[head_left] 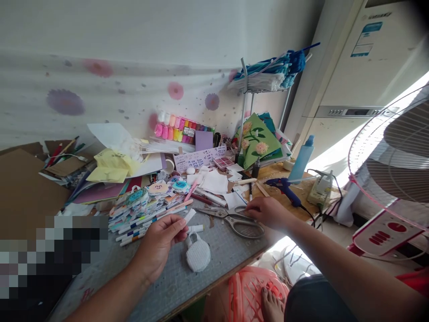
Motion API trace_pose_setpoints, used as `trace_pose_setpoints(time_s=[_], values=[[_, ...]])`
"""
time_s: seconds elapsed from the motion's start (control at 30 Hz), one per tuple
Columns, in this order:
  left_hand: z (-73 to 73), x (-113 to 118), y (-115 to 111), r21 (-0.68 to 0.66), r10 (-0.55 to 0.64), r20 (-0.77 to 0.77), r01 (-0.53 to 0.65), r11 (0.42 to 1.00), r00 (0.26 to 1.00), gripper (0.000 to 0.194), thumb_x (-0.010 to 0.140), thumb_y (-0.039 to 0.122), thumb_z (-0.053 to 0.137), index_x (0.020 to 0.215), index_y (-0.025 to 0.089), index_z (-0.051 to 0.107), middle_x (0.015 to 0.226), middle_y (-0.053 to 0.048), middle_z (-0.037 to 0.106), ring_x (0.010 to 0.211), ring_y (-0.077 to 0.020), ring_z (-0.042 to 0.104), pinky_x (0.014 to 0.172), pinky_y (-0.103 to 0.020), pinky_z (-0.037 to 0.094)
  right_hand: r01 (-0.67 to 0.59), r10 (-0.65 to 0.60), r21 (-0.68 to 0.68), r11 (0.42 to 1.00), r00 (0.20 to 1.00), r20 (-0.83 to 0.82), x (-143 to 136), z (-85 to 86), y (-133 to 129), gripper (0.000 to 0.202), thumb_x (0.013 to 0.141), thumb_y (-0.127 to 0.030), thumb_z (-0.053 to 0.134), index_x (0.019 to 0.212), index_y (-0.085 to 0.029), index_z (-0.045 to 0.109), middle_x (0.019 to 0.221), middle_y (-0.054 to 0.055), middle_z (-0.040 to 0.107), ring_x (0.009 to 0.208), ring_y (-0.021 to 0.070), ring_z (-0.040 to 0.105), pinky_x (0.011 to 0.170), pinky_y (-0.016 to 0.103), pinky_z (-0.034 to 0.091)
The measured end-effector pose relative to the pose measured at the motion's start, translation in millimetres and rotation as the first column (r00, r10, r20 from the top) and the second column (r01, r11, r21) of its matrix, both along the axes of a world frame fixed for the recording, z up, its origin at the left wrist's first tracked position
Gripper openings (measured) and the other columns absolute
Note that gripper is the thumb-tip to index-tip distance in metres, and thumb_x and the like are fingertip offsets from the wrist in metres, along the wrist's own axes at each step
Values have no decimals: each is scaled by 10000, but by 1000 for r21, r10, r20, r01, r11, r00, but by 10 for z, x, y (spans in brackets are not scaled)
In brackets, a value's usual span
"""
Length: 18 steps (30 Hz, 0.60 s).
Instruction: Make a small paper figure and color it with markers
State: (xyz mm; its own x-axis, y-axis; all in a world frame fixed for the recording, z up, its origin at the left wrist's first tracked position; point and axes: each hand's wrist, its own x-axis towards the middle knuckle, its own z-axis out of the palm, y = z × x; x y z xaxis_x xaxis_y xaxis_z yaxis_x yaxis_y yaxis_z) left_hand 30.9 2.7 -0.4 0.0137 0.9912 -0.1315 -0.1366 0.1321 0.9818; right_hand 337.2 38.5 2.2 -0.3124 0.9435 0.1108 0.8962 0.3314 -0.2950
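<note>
Left hand pinches white strip; right hand at scissors, grip unclear; careless swing could nick left hand.

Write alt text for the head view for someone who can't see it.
A person's left hand pinches a white strip over a cluttered desk, while the right hand is at the handles of metal scissors. A round white piece with a loop lies nearby, with markers to the left and a blue glue gun to the right.

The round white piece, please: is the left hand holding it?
No, the piece lies on the table; the left hand holds a strip.
</note>
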Motion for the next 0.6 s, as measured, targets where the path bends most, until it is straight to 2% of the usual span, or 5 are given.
trace_pose_setpoints(time_s=[0.1, 0.17, 0.33, 0.47, 0.6], values=[[88, 70, 41, -19, -18, 17, 18, 1000, 1000, 330, 568, 406, 834, 645, 150, 641, 613, 13, 629, 596, -116, 562, 606, -239, 484, 33, -35, 69, 997, 999, 27, 100, 11, -8, 244, 845, -179, 530, 959, -159, 744, 1039, 138, 702, 970, 273, 640, 840, 352, 466], [132, 135, 95, -26, -24, 30, 25, 999, 999, 329, 554, 391, 840, 653, 147, 642, 608, 10, 636, 578, -111, 564, 590, -233, 481, 18, -21, 92, 996, 999, 29, 67, -8, -37, 272, 854, -155, 503, 1004, -151, 730, 1110, 148, 677, 1029, 271, 619, 895, 356, 449], [152, 328, 251, -27, -41, 62, 43, 999, 997, 311, 554, 353, 833, 686, 147, 641, 612, 4, 652, 553, -102, 572, 576, -230, 480, -107, 106, 34, 994, 994, 28, -207, -94, -116, 382, 762, -82, 533, 1076, -211, 706, 1025, 80, 726, 957, 216, 650, 843, 267, 464], [121, 402, 312, -13, -42, 91, 43, 999, 995, 316, 552, 356, 831, 686, 147, 634, 614, 1, 656, 552, -105, 579, 572, -233, 477, -107, 106, 12, 994, 994, 39, -274, -109, -115, 440, 731, -106, 553, 1139, -209, 681, 1014, 101, 723, 952, 242, 645, 822, 287, 459], [72, 346, 322, -5, -38, 117, 39, 999, 992, 309, 567, 352, 833, 686, 142, 640, 621, 2, 657, 563, -101, 583, 589, -229, 475, -82, 82, -6, 997, 995, 48, -271, -81, -150, 483, 709, -178, 604, 1188, -211, 655, 1001, 116, 708, 929, 266, 637, 785, 306, 460]])
